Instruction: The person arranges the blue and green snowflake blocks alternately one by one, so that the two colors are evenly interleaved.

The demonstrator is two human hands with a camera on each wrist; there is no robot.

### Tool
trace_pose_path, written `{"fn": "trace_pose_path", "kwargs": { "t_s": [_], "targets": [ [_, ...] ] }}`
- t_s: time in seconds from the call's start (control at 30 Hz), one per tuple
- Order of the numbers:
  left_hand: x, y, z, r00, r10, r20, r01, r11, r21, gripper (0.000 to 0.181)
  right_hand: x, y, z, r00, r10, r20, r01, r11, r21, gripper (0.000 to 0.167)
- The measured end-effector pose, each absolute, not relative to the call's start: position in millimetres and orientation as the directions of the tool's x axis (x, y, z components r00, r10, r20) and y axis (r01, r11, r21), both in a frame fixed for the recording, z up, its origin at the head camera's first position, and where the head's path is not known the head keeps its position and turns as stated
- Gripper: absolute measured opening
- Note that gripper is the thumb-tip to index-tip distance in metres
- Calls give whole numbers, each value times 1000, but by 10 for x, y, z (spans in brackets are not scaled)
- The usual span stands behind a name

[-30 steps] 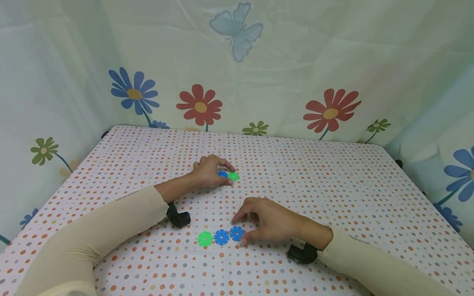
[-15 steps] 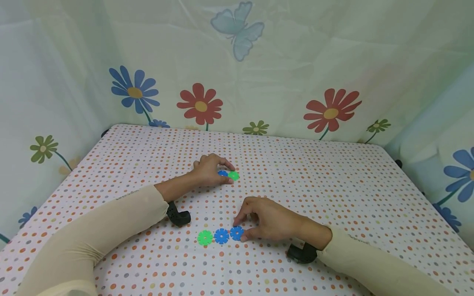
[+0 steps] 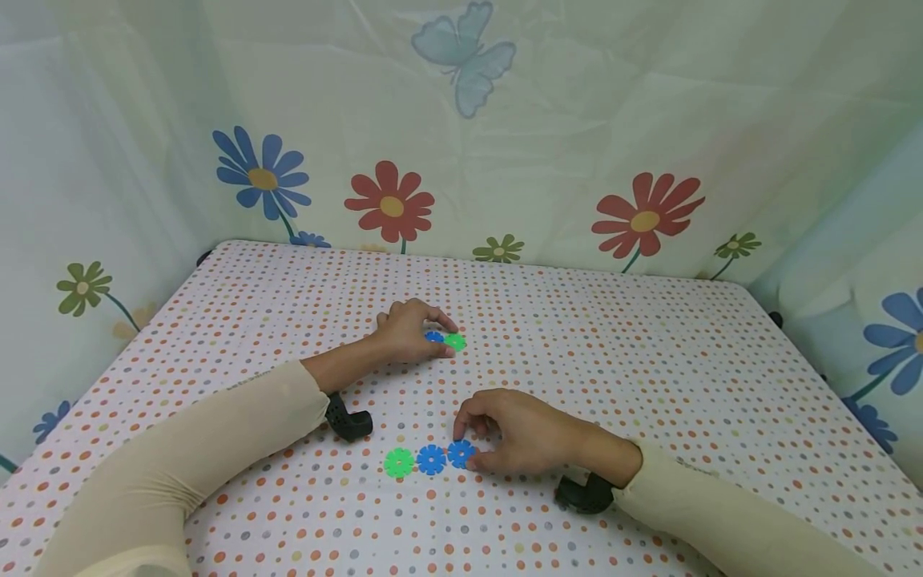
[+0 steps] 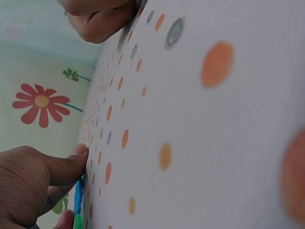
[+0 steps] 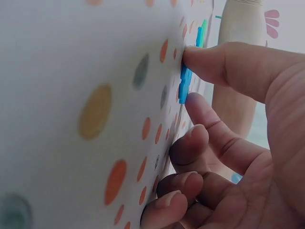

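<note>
Near the table's middle, my left hand holds a green notched plastic disc between thumb and index finger. A blue notched disc lies beside it, under the arch of that hand and partly hidden. Closer to me, my right hand pinches the edges of a blue notched disc with thumb and index finger, the disc flat on the cloth. To its left, a second blue disc and a green disc complete a row, side by side. In the right wrist view the other fingers are curled.
A dotted cloth covers the table. Behind it hangs a curtain printed with flowers and a butterfly. Black wrist mounts sit under both forearms, low over the cloth.
My right thumb and index finger have come in against the rightmost blue disc's edges, and the hand has settled slightly. The left hand and the discs stay where they were.
</note>
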State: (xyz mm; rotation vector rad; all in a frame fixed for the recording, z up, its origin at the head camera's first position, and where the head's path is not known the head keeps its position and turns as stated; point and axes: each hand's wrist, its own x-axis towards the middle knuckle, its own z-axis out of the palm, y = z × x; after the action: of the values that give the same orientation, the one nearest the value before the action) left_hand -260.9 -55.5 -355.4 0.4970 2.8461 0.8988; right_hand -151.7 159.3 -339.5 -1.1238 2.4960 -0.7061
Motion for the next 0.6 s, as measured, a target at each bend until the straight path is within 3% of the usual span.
{"fn": "trace_pose_path", "kwargs": {
  "t_s": [0.6],
  "targets": [
    [-2608, -556, -3557, -943, 334, -4, 268, 763, 589, 26, -1523, 1601, -3414, -607, -791, -77, -611, 526, -591, 27]
  ]
}}
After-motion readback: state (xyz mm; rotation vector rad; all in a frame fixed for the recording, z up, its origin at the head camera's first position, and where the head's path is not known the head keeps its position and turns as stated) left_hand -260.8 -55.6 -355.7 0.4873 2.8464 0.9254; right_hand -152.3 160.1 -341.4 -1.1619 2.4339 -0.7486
